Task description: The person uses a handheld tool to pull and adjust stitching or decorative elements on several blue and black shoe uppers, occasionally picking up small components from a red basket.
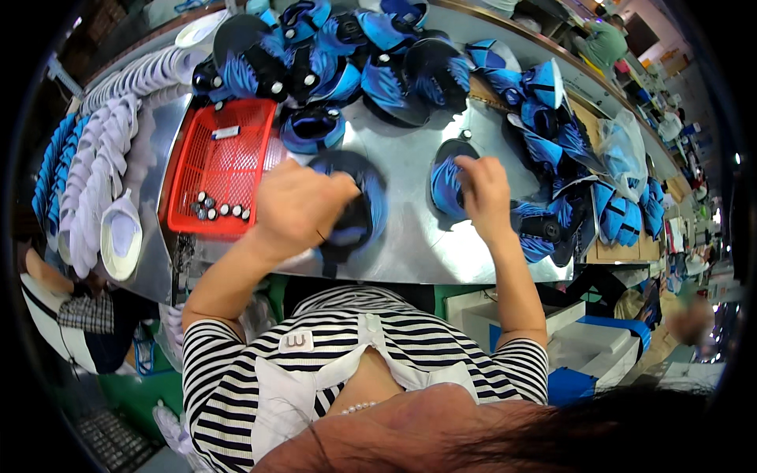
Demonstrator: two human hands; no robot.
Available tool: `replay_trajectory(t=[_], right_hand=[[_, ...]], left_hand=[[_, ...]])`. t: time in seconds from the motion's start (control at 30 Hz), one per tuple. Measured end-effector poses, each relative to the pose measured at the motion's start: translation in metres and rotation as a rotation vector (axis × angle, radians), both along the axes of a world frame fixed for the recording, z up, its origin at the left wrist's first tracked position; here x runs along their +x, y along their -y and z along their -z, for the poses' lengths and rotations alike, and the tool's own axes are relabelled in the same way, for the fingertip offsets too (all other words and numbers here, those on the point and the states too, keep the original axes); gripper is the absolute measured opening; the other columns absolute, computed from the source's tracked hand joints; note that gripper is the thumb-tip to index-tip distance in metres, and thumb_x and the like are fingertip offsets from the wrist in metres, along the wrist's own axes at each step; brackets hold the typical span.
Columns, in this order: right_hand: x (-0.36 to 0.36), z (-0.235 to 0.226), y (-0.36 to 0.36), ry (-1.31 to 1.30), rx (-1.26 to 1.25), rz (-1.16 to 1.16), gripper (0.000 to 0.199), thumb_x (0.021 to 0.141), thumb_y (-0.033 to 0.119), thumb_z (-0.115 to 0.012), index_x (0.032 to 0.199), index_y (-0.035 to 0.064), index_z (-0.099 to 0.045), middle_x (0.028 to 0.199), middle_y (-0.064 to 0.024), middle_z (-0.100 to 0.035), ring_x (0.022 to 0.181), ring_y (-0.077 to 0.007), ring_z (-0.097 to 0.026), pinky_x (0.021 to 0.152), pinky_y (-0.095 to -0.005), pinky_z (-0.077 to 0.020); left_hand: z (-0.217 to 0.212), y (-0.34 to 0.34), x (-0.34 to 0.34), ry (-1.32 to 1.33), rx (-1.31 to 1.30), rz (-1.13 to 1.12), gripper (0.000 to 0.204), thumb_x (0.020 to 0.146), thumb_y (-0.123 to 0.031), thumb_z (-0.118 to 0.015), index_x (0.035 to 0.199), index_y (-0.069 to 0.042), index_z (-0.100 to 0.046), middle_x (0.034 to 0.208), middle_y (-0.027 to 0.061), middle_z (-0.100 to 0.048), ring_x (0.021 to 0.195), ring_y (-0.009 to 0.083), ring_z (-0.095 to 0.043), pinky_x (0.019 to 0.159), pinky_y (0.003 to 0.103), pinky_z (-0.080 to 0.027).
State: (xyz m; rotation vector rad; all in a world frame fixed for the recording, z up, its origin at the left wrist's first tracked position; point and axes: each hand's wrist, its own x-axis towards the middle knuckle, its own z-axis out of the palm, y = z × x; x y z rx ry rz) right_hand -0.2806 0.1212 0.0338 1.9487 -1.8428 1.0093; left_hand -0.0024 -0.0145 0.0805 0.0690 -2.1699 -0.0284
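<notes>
My left hand [298, 206] is closed over a blue and black shoe upper [364, 206] lying on the metal worktable [410, 236]. My right hand [482, 189] presses its fingers on a second blue and black shoe upper [446, 183], which lies flat a little to the right. A small round knob [466, 135] sits on the table just beyond that piece.
A red plastic basket [219, 169] with several small black and white knobs stands at the left. Heaps of blue and black uppers [355, 59] fill the back and the right side [552, 150]. Rows of white soles [102, 181] line the left edge. Another person works far back right.
</notes>
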Motion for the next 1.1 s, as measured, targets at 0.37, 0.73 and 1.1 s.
replay_trajectory(t=[0.37,0.73,1.1], right_hand=[[-0.05,0.081,-0.033,0.335,0.186,0.312,0.027,0.088,0.016,-0.062,0.108,-0.0002,-0.065,0.102,-0.0181,-0.06,0.097,-0.0353,-0.058,0.086,-0.0389,-0.0455],[-0.117,0.047,-0.186,-0.138,0.484,0.897,0.057,0.065,0.005,-0.076,0.119,0.0102,-0.059,0.115,-0.0116,-0.057,0.104,-0.0333,-0.055,0.082,-0.0412,-0.049],[-0.048,0.066,-0.106,0.14,0.42,0.441,0.02,0.085,0.009,-0.065,0.104,0.0028,-0.062,0.092,-0.0147,-0.064,0.084,-0.0359,-0.064,0.074,-0.0368,-0.0497]], left_hand=[[0.014,0.185,-0.084,0.088,-0.347,-0.52,0.012,0.087,-0.018,-0.065,0.097,-0.012,-0.063,0.068,0.0045,-0.057,0.061,0.0239,-0.057,0.063,0.034,-0.04],[-0.018,0.114,-0.059,0.228,-0.13,-0.428,0.059,0.071,-0.016,-0.077,0.126,-0.011,-0.058,0.124,0.0098,-0.058,0.111,0.0289,-0.055,0.092,0.04,-0.042],[0.132,-0.013,-0.105,0.626,0.28,0.207,0.073,0.064,-0.031,-0.081,0.129,-0.016,-0.05,0.121,0.0124,-0.051,0.121,0.0325,-0.046,0.086,0.043,-0.041]])
